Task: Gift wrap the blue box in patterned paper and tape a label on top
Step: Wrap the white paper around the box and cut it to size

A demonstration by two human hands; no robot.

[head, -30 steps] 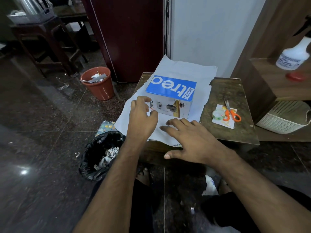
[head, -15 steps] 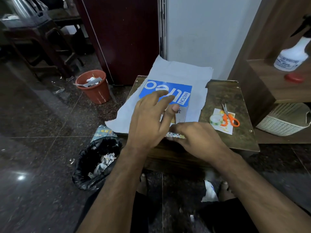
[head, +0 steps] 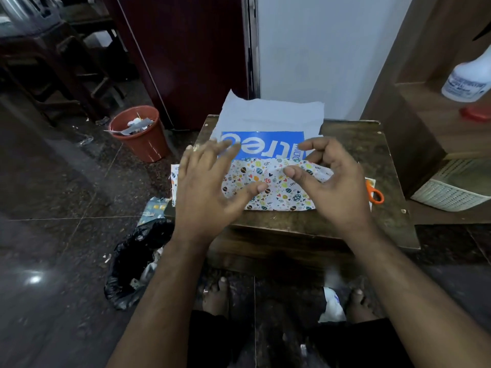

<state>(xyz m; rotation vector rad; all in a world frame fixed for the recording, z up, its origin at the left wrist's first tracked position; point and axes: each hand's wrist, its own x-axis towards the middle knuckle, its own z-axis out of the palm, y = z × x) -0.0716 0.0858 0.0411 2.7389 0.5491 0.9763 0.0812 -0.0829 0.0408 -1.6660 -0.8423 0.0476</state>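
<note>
The blue box [head: 265, 146] stands on a small wooden table [head: 358, 147], on a sheet of patterned paper. The paper's near flap [head: 276, 191] is folded up over the box's front, printed side out. Its white back [head: 271, 115] lies flat beyond the box. My left hand [head: 207, 192] lies flat with spread fingers on the flap's left part. My right hand [head: 334, 181] holds the flap's upper right edge, thumb on the print and fingers curled over the box top. The label and tape are hidden behind my right hand.
Orange scissor handles [head: 374, 195] show right of my right hand. A white basket [head: 451, 189] and a spray bottle [head: 467, 81] sit on shelves to the right. On the floor to the left are a red bucket [head: 140, 134] and a black bin bag [head: 132, 261].
Both hands have lifted the near flap of paper up against the box's front, so the printed side now shows. The hands have moved apart along the flap.
</note>
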